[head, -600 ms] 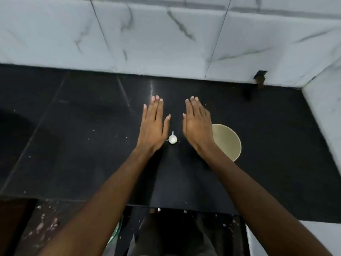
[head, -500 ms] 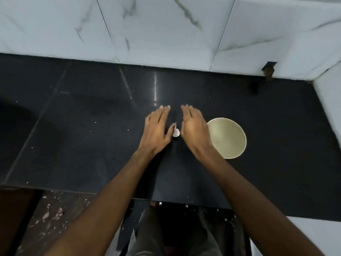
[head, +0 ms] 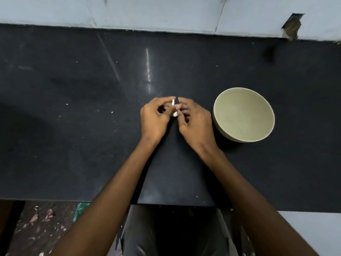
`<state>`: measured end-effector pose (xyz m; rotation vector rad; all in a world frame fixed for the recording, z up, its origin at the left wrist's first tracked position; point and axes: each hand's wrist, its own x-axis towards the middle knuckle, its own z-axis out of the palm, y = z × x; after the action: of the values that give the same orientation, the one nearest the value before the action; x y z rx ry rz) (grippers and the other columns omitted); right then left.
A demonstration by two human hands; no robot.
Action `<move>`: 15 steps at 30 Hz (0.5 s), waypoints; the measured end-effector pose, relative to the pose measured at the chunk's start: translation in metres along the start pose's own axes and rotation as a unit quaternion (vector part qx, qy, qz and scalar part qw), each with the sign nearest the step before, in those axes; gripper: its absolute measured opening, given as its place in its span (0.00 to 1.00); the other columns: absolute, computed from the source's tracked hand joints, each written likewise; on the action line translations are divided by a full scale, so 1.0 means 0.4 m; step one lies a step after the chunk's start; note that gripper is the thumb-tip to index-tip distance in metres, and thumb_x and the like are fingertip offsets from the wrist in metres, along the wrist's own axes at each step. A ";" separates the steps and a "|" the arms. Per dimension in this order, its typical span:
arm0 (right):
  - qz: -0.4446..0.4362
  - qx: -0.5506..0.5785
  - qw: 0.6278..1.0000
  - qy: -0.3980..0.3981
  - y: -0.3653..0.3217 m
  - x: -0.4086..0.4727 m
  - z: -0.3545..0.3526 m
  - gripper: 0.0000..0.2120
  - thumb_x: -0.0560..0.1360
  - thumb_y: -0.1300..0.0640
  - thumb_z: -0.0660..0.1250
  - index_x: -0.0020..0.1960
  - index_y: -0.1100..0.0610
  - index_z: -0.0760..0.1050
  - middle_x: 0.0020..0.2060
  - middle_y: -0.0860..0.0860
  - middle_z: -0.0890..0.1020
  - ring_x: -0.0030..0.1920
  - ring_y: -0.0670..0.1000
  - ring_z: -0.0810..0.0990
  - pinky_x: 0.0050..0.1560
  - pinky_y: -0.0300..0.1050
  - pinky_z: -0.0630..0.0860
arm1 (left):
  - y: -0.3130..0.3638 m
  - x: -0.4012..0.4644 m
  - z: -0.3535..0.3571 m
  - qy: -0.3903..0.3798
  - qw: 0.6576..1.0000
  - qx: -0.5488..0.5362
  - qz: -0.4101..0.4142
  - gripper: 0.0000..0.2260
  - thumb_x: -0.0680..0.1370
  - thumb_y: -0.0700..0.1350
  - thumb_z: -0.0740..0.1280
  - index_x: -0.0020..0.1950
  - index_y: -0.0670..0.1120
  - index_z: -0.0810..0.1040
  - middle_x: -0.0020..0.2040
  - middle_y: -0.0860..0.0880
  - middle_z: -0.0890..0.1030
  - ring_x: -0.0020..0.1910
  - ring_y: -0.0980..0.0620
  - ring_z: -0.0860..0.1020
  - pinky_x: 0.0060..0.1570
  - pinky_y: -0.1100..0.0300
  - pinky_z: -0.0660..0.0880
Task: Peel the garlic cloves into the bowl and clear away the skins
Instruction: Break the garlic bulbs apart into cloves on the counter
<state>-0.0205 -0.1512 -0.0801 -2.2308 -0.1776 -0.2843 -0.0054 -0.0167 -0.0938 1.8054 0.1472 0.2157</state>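
Centrally, just above the middle of the frame, both hands are meeting over the dark tabletop (head: 73, 108). The left hand (head: 154, 120) and the right hand (head: 195, 124) are curling inward toward each other, fingers bent, closing on a small white garlic clove (head: 174, 108) between them. The clove is showing in two pale bits: a slim sliver standing up between the fingertips at the top, and a rounder part lower down, tucked between the two thumbs. Left fingers (head: 164, 100) are arching over it from the left; right fingers (head: 184, 102) are pinching it from the right. Whether the clove is touching the tabletop is unclear, the hands hiding its underside.

Just to the right of the right hand, a pale greenish bowl (head: 243, 115) is sitting on the tabletop, tilted view showing its inside. Small white flecks are lying scattered on the tabletop toward the left.
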 end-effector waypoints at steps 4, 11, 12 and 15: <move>-0.035 0.072 0.996 -0.049 0.050 0.015 -0.002 0.15 0.78 0.59 0.71 0.64 0.54 0.81 0.52 0.50 0.85 0.49 0.48 0.85 0.51 0.50 0.83 | -0.020 -0.016 -0.018 -0.002 0.994 -0.113 -0.005 0.10 0.75 0.40 0.78 0.55 0.41 0.86 0.47 0.46 0.88 0.50 0.42 0.86 0.55 0.49 0.82; -0.053 0.146 0.987 -0.047 0.062 -0.017 -0.008 0.16 0.73 0.60 0.79 0.61 0.53 0.84 0.51 0.49 0.84 0.49 0.48 0.84 0.49 0.50 0.84 | -0.028 -0.049 -0.052 -0.036 0.990 -0.132 0.020 0.05 0.77 0.37 0.75 0.53 0.40 0.86 0.47 0.44 0.88 0.48 0.43 0.86 0.51 0.53 0.81; -0.055 0.147 0.986 -0.051 0.062 -0.023 -0.010 0.17 0.72 0.60 0.80 0.60 0.54 0.84 0.51 0.49 0.84 0.49 0.48 0.84 0.49 0.49 0.84 | -0.029 -0.062 -0.059 -0.038 0.991 -0.125 0.018 0.04 0.77 0.38 0.75 0.52 0.41 0.86 0.47 0.45 0.88 0.48 0.41 0.86 0.51 0.52 0.82; -0.083 0.116 0.988 -0.054 0.066 -0.052 -0.018 0.17 0.70 0.61 0.81 0.58 0.56 0.85 0.51 0.50 0.84 0.48 0.48 0.84 0.51 0.46 0.83 | -0.032 -0.102 -0.070 -0.040 0.995 -0.085 0.021 0.03 0.76 0.39 0.77 0.49 0.43 0.87 0.45 0.47 0.88 0.46 0.43 0.86 0.51 0.51 0.82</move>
<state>-0.0357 -0.1738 -0.1012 -2.0038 -0.4357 -0.2198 -0.0513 0.0042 -0.1023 1.6462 0.0336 0.1794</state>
